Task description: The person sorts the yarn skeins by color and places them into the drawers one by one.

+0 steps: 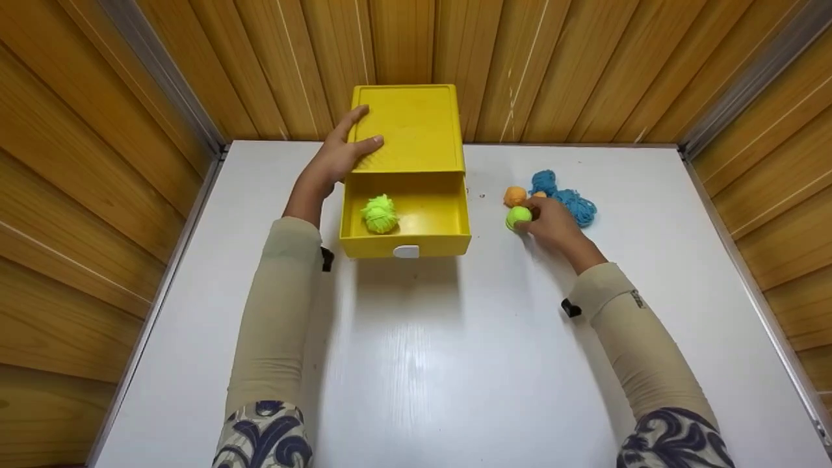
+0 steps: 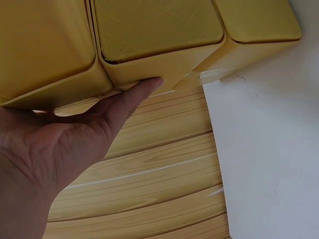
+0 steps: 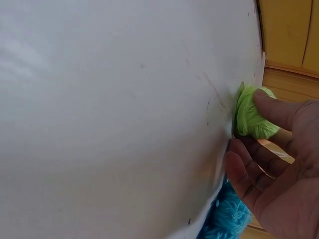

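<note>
A yellow drawer box (image 1: 406, 130) stands at the back of the white table, its drawer (image 1: 429, 224) pulled out toward the person. My left hand (image 1: 338, 156) rests against the box's left side, thumb and a finger spread over the top edge. Inside the drawer, on its left, lies a fluffy lime-green yarn ball (image 1: 379, 214). Right of the drawer, my right hand (image 1: 552, 224) pinches a smoother lime-green yarn ball (image 3: 254, 112) between thumb and fingers, close at the tabletop. Just behind it are an orange yarn ball (image 1: 515, 196) and another orange piece, partly hidden by the hand.
Two blue yarn bundles (image 1: 575, 208) lie beside and behind the right hand. Wood-patterned panels (image 1: 546, 71) enclose the white table (image 1: 403, 364) at the back and both sides. A white handle tab (image 1: 407, 251) sits on the drawer front.
</note>
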### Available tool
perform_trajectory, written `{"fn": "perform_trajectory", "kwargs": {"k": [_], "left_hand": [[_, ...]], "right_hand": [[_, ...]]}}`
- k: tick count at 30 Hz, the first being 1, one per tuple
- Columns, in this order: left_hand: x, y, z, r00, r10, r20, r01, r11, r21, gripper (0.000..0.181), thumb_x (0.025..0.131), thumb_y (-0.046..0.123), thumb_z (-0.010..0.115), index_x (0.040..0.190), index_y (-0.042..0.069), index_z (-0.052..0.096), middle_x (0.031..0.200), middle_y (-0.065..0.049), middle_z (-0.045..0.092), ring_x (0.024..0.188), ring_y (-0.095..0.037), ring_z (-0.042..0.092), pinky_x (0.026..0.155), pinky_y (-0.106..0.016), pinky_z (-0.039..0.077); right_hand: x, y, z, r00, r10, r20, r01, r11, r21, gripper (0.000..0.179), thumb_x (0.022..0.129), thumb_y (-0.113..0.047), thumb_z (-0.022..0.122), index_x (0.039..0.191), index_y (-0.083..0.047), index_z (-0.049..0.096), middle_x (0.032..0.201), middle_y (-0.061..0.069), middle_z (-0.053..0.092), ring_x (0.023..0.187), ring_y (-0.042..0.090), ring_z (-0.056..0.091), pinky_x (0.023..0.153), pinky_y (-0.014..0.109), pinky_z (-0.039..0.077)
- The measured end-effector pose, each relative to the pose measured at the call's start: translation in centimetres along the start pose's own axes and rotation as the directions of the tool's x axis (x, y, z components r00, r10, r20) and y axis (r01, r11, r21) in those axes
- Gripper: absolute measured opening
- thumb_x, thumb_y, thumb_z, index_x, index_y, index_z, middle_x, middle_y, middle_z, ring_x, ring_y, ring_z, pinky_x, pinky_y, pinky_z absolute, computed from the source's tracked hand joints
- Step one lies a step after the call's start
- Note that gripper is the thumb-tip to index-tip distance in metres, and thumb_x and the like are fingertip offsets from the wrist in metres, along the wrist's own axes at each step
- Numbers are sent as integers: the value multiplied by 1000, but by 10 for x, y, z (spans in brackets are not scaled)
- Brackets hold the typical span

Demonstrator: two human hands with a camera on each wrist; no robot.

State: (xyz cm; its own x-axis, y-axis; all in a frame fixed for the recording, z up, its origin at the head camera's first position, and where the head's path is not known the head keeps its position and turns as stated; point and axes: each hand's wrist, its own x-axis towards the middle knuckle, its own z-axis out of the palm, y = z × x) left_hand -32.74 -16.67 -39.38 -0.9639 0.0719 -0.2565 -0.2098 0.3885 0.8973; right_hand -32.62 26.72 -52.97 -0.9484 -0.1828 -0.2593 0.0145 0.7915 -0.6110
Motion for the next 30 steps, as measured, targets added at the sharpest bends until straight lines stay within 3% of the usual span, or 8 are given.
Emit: {"fn": "perform_trajectory", "kwargs": {"k": [4, 14, 22, 30], "left_hand": [[0, 0, 1, 1000, -2, 4, 2, 1000, -11, 79, 100, 55, 66, 164, 57, 21, 182, 2, 11, 159, -26, 32, 133, -57, 22], [0, -2, -1, 1000, -4, 8, 4, 1000, -13, 80, 99, 57, 67, 164, 59, 20, 183, 2, 9, 159, -26, 33, 132, -59, 23], [0, -3, -2, 1000, -7, 3, 7, 1000, -7, 80, 100, 57, 67, 164, 58, 20, 183, 3, 8, 165, -27, 23, 133, -60, 18], [2, -3, -4, 1000, 3, -1, -3, 1000, -7, 79, 99, 57, 67, 163, 59, 22, 183, 3, 8, 164, -29, 25, 133, -61, 20]], "right_hand": [[-2, 1, 0, 1000, 1, 3, -1, 1000, 9, 51, 101, -20, 73, 145, 1, 58, 139, 23, 64, 124, 35, 57, 113, 54, 48], [-2, -1, 1, 1000, 22, 11, -22, 1000, 12, 51, 103, -21, 71, 146, 0, 57, 140, 22, 62, 124, 35, 55, 114, 55, 47], [-1, -3, 2, 1000, 19, 12, -18, 999, -26, 55, 103, -22, 71, 150, 1, 54, 144, 23, 61, 128, 36, 56, 116, 57, 47], [-1, -6, 3, 1000, 17, -3, -17, 1000, -8, 57, 103, -23, 71, 151, 1, 52, 143, 23, 62, 128, 37, 57, 116, 56, 47]]}}
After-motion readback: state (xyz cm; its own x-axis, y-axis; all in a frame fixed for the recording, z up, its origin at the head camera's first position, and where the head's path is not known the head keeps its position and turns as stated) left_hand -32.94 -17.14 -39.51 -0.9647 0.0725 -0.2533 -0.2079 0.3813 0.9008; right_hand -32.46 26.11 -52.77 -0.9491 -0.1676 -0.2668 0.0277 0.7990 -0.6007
